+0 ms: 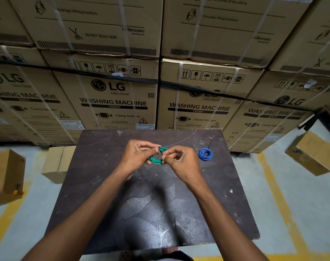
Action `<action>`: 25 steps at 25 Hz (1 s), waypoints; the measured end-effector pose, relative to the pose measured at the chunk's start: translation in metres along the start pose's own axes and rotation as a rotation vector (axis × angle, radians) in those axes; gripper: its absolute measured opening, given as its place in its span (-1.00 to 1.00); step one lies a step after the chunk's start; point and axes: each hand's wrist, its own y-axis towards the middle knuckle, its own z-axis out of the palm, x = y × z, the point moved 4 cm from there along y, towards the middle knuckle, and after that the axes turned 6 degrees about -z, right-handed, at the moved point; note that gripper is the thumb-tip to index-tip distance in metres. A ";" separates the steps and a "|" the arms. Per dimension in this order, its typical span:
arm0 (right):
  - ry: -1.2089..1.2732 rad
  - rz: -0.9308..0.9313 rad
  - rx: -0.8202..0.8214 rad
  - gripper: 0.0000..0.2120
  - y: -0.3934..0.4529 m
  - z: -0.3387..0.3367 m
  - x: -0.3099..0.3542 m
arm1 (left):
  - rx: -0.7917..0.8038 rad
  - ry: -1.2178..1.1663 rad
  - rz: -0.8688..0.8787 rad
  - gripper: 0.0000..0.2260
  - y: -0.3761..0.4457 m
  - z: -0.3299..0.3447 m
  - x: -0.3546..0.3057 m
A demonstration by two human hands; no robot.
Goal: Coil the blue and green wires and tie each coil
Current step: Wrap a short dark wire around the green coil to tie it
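A green wire coil [155,160] is held just above the dark table [151,204], between my two hands. My left hand [137,156] grips the coil's left side, thumb and fingers curled round it. My right hand [179,161] pinches a thin dark tie [161,152] at the coil's right side; part of the coil is hidden behind the fingers. A blue wire coil [206,154] lies flat on the table to the right, apart from both hands, with a thin dark tie end [211,142] sticking out from its far edge.
Stacked washing-machine cartons [115,102] form a wall right behind the table. Small cardboard boxes stand on the floor at the left [57,162], far left [6,176] and right [311,153]. Yellow floor lines [277,194] run beside the table.
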 end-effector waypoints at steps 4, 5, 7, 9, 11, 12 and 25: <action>0.051 0.030 -0.010 -0.90 0.000 -0.001 0.000 | -0.004 0.007 0.008 -0.89 -0.001 0.001 -0.002; 0.062 0.032 -0.014 -0.90 0.000 -0.001 0.000 | -0.005 0.018 0.013 -0.89 0.000 0.001 -0.002; 0.079 0.023 -0.029 -0.91 -0.001 -0.001 0.002 | -0.005 0.044 0.024 -0.90 0.000 0.002 -0.003; 0.099 0.016 -0.044 -0.91 -0.001 -0.001 0.003 | -0.015 0.066 0.032 -0.91 0.001 0.003 -0.003; 0.110 0.022 -0.054 -0.92 0.000 -0.001 0.003 | -0.029 0.087 0.047 -0.92 0.001 0.004 -0.004; 0.112 0.028 -0.059 -0.92 0.001 0.000 0.003 | -0.035 0.099 0.060 -0.93 0.001 0.004 -0.005; 0.208 0.086 -0.025 -0.91 0.002 0.002 0.004 | -0.047 0.013 0.031 -0.90 -0.001 0.000 -0.007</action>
